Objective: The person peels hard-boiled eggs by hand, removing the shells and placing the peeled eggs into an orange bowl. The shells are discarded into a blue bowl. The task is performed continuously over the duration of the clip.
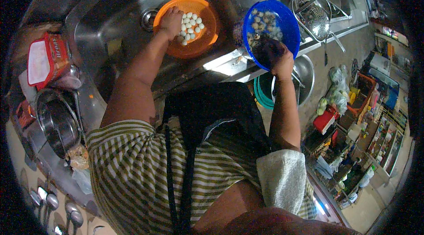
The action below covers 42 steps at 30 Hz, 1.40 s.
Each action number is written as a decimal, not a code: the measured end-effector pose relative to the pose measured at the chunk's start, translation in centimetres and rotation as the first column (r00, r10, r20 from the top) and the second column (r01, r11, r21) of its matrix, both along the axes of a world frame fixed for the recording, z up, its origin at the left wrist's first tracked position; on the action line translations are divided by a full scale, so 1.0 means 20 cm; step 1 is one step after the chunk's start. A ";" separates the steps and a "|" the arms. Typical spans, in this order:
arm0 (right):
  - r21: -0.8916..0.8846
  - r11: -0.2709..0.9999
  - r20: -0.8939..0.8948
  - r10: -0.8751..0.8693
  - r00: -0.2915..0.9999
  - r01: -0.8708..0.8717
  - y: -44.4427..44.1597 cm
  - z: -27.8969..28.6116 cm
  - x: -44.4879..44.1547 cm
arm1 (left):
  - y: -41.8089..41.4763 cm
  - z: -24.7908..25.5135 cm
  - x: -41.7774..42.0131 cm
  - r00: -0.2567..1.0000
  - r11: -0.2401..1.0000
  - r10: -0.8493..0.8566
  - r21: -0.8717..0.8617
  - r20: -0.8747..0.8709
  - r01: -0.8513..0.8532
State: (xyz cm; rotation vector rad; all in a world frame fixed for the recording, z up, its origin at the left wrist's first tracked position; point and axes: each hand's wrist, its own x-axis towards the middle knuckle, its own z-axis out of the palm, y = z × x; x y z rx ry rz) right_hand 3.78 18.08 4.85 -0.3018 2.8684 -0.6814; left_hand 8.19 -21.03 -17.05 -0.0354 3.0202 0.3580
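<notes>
My left hand [171, 23] reaches into an orange plastic colander [185, 51] in the metal sink, beside several peeled small white eggs [191, 24]. Whether its fingers hold an egg cannot be made out. To the right, my right hand [281, 59] dips over the near rim into a blue plastic basin [295, 33]. Several speckled small eggs, apparently quail eggs [260, 20], lie in that basin among pale bits. Shadow hides the right fingertips and anything between them.
A red plastic tub with a white lid [41, 63] and a metal pot [56, 122] stand at left. A skimmer [317, 23] and metal bowls lie beyond the blue basin. Below it are a steel bowl [308, 76] and a green basin [261, 92]. The sink's drain [149, 19] is beside the colander.
</notes>
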 end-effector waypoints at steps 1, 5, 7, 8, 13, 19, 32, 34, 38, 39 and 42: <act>0.016 1.000 -0.015 -0.007 1.000 0.008 0.00 -0.01 0.00 | -0.01 -0.01 0.00 0.998 0.997 -0.022 0.072 -0.055 0.026; 0.003 1.000 -0.002 0.016 1.000 -0.016 -0.01 0.01 0.01 | -0.02 -0.07 -0.04 0.994 0.982 -0.073 0.167 -0.082 0.086; -0.075 0.997 -0.010 0.034 0.999 -0.035 -0.01 0.01 0.01 | -0.03 -0.12 -0.07 0.994 0.993 -0.090 0.072 -0.054 0.094; -0.053 0.998 -0.021 0.042 0.999 -0.043 -0.01 0.01 0.01 | -0.03 -0.15 -0.08 0.994 0.995 -0.098 0.023 -0.039 0.099; -0.046 0.998 -0.082 0.042 0.996 -0.046 0.01 -0.01 0.01 | -0.03 -0.07 -0.09 0.976 0.826 0.120 0.527 0.180 -0.199; 0.025 0.998 -0.092 0.055 0.994 -0.053 -0.02 0.02 0.02 | -0.02 -0.12 -0.04 0.987 0.680 0.086 0.716 0.134 -0.156; 0.057 0.997 -0.091 0.057 0.994 -0.052 0.00 0.00 0.00 | -0.03 -0.19 -0.03 0.994 0.961 -0.001 0.274 -0.107 0.031; 0.024 0.999 -0.072 0.045 0.996 -0.043 0.00 -0.01 0.00 | -0.01 -0.11 -0.04 0.999 0.951 0.000 0.310 -0.035 0.011; 0.044 0.999 -0.051 0.024 0.998 -0.022 -0.04 0.04 0.01 | 0.04 0.08 -0.03 1.000 0.927 -0.004 0.376 0.014 -0.001; 0.059 0.998 -0.046 0.025 0.999 -0.022 -0.04 0.04 0.01 | 0.06 0.08 -0.04 1.000 0.942 0.011 0.336 -0.002 -0.010; 0.062 0.997 -0.055 0.045 0.998 -0.041 -0.02 0.03 0.01 | 0.11 0.06 -0.07 0.999 0.963 0.045 0.268 -0.022 -0.038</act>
